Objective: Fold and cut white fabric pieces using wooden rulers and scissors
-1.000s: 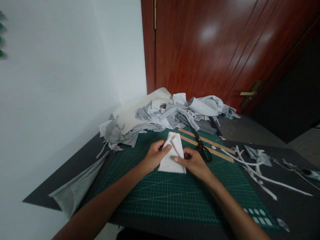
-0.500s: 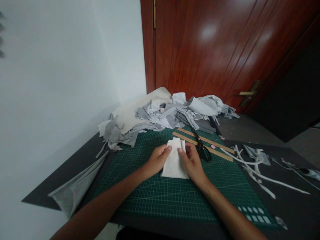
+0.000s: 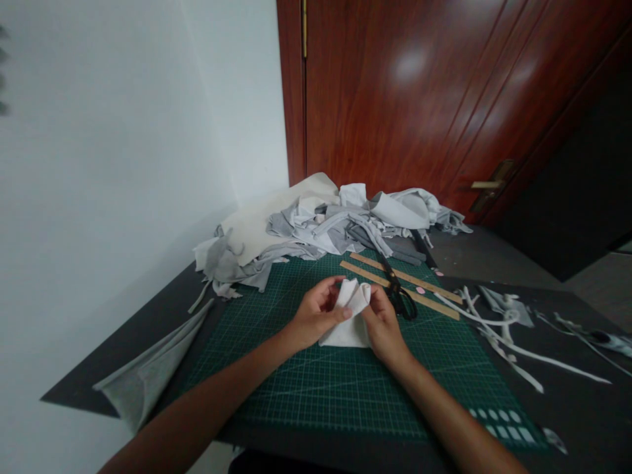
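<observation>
A small piece of off-white folded fabric [image 3: 347, 334] is held between both hands above the green cutting mat [image 3: 276, 395]. My left hand [image 3: 318, 315] pinches its left side, thumb lying across the front. On the right side, my right hand [image 3: 385, 326] grips the upper edge, which is bent into a fold. Some fingertips are hidden behind the cloth. Just right of my right hand lie black-handled scissors [image 3: 405, 304], partly over two tan wooden strips [image 3: 439, 307].
Grey and white fabric scraps [image 3: 340, 227] are heaped along the back, against the wall and wooden door [image 3: 385, 99]. White cords [image 3: 533, 359] lie on the dark table at right. A grey cloth [image 3: 148, 378] hangs over the left edge.
The fabric was held fairly flat with both thumbs on its front. Now its upper part is bent and creased, and my left thumb has moved right and down across it.
</observation>
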Available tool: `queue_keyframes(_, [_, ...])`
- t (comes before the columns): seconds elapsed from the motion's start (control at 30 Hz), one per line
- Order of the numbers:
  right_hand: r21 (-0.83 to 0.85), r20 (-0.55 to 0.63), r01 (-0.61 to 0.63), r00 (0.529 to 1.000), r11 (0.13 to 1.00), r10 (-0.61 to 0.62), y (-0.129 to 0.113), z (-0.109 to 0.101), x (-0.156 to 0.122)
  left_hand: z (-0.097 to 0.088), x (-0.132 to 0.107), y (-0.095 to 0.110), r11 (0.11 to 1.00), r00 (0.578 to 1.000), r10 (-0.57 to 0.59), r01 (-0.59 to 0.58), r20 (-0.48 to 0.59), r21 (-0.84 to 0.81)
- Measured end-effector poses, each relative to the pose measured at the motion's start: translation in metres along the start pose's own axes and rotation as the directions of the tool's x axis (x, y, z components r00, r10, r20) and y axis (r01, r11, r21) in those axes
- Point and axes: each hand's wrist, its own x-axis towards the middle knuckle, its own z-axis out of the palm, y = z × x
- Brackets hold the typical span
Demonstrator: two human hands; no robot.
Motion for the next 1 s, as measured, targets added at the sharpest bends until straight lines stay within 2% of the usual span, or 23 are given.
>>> queue_keyframes(0.13, [-0.064,-0.043,0.019,0.999,0.998,-0.021,-0.001,0.001,0.001,0.001,-0.003,0.002,0.998,0.998,0.019,-0.023,0.066,0.063])
queue_keyframes(0.23, [-0.109,-0.067,0.001,0.998,0.994,-0.008,0.0,0.001,0.0,0.002,-0.007,0.0,0.975,0.991,0.06,-0.084,0.121,0.205])
queue_keyframes(0.3, [-0.123,-0.04,0.002,0.999,0.992,-0.007,0.001,0.001,-0.002,0.004,-0.011,-0.003,0.944,0.992,0.059,-0.091,0.11,0.317])
queue_keyframes(0.37, [-0.134,-0.009,0.017,1.0,0.991,-0.019,0.0,0.003,-0.004,0.008,-0.014,-0.005,0.934,0.995,0.051,-0.076,0.08,0.349])
queue_keyframes(0.53, [-0.158,-0.065,0.019,0.997,0.987,-0.029,-0.007,0.006,-0.008,0.016,-0.015,-0.005,0.986,1.0,-0.008,0.011,-0.018,0.166])
queue_keyframes(0.7, [-0.088,-0.111,-0.016,0.994,0.996,0.007,-0.008,0.005,-0.008,0.014,-0.012,-0.001,0.994,0.988,-0.11,0.112,-0.111,0.014])
queue_keyframes(0.83, [-0.079,-0.109,-0.003,0.994,0.997,-0.006,-0.007,0.006,-0.01,0.016,-0.012,0.001,0.995,0.989,-0.1,0.103,-0.109,0.02])
queue_keyframes(1.0, [-0.149,-0.04,0.053,0.997,0.987,-0.06,-0.011,0.009,-0.012,0.017,-0.011,0.008,0.997,0.997,-0.058,0.06,-0.051,0.05])
